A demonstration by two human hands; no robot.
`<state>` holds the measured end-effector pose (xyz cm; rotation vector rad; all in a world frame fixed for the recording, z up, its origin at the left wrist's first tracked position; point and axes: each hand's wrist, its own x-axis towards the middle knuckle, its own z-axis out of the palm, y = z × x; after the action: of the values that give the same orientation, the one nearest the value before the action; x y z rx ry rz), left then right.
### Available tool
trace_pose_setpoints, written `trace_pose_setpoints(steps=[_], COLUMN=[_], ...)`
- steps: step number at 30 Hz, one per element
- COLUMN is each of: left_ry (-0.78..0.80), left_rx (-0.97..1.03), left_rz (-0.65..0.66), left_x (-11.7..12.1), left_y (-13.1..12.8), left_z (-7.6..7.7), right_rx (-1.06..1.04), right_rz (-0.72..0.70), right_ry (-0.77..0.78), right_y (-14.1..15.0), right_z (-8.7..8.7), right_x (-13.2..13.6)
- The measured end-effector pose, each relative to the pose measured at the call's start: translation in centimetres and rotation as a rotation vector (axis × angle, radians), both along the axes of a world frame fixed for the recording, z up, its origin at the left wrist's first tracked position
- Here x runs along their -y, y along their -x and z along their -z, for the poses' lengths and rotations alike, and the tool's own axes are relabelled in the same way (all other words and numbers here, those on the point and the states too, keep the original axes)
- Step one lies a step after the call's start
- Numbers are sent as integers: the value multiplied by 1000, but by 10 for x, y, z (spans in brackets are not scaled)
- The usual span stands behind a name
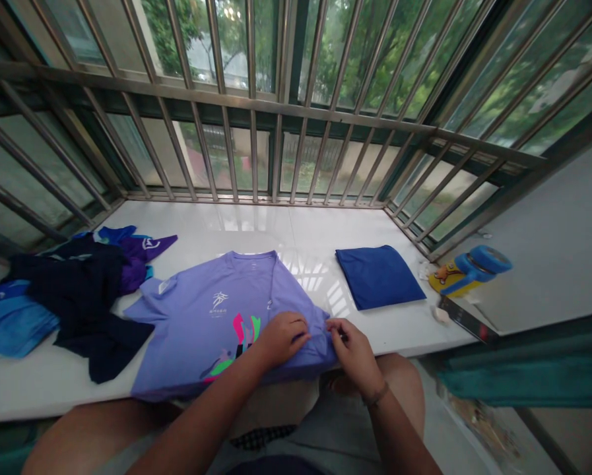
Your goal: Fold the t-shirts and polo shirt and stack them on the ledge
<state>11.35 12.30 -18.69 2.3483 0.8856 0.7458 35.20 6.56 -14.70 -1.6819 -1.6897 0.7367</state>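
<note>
A light purple T-shirt [211, 316] with a colourful print lies flat on the white sill [286, 231], front up, collar toward the window. My left hand [280, 338] pinches the cloth at the shirt's right edge, fingers closed on it. My right hand [352, 349] grips the same edge just beside it, fingers curled on the fabric. The two hands almost touch near the sill's front edge.
A folded dark blue garment [379, 276] lies to the right. A heap of dark navy, purple and blue clothes [72, 290] sits at the left. A blue-and-yellow object [468, 269] and a dark box [466, 318] rest at the right end. Metal window bars [256, 105] close off the back.
</note>
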Motion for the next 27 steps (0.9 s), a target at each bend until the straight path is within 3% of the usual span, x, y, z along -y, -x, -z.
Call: trace_pose_setpoints(steps=[5,8,12,14,17,24,27], left_ry=[100,-10,-106,-112,-110,-112,-112], left_rx=[141,26,-131,-140,-121,-103,-37], left_rz=[-43,13,39,8,1,-2,-51], left_x=[-2,2,5,5,4,7,5], left_y=[5,3,-1,-1,-1,-2,-1], left_z=[-3,-3,0,1,3,0,1], right_rx=[163,245,292,261,186,-277,-153], right_rz=[-29,-51,48,70,-8,-114,-77], right_ry=[-50,-66,17,171,327,345,202], right_y=[-13,-8,2,6,14,31,24], right_z=[5,1,-11,-14,-11,-8,-12], right_x=[-22,-31,-23,-14,-3,2,-2])
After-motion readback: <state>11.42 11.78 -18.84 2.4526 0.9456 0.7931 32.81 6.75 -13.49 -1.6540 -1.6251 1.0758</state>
